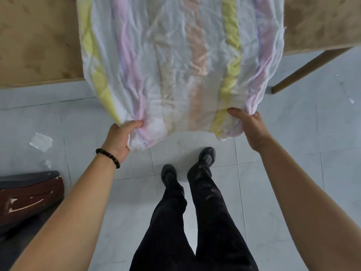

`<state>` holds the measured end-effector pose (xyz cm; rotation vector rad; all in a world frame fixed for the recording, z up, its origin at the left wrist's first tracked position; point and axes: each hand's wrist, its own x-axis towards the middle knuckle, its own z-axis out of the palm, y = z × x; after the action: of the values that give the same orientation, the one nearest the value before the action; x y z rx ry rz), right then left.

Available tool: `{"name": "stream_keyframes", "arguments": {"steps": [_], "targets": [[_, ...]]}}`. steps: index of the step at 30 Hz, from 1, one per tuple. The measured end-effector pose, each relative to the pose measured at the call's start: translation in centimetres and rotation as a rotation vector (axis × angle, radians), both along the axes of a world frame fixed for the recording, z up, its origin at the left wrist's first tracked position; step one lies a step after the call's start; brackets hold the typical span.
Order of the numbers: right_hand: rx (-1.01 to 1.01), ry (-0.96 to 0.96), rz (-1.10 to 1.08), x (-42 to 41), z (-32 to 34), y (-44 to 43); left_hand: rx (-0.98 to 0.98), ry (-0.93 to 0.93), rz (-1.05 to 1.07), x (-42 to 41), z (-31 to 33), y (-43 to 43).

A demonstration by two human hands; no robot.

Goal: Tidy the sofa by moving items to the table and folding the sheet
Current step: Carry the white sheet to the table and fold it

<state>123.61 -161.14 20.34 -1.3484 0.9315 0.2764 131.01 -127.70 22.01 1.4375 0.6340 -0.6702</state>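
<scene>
Left hand (125, 133) and right hand (248, 124) each gripping a near corner of the thin, crinkled white sheet with pastel stripes (175, 55), stretched ahead from both hands over the brown felt-topped table (35, 45). Folding step under way; next, probably carrying these corners forward onto the far edge, kept level and aligned

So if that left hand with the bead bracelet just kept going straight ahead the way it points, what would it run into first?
The left hand already grips the pastel-striped white sheet, so it would push into that cloth. Beyond it, probably the near edge of the tan table, though depth is hard to judge.
</scene>
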Motion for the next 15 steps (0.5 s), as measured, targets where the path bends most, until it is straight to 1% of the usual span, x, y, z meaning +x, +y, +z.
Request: {"name": "stream_keyframes", "arguments": {"steps": [2, 6, 8, 11, 15], "targets": [[0.05, 0.018, -0.028, -1.6, 2.9, 0.5, -0.056, 0.048, 0.002, -1.4, 2.1, 0.3], [0.129, 0.142, -0.025, -5.3, 9.3, 1.7, -0.108, 0.123, 0.03, -4.1, 7.8, 1.6], [0.178, 0.144, -0.043, -7.2, 12.2, 2.1, -0.134, 0.15, 0.041, -5.0, 10.5, 2.3], [0.239, 0.073, -0.108, -8.8, 16.2, 2.5, -0.214, 0.173, 0.048, -5.8, 13.9, 3.6], [0.26, -0.121, -0.116, -8.5, 21.0, 3.2, -0.272, 0.144, 0.065, -5.5, 17.8, 4.8]]}}
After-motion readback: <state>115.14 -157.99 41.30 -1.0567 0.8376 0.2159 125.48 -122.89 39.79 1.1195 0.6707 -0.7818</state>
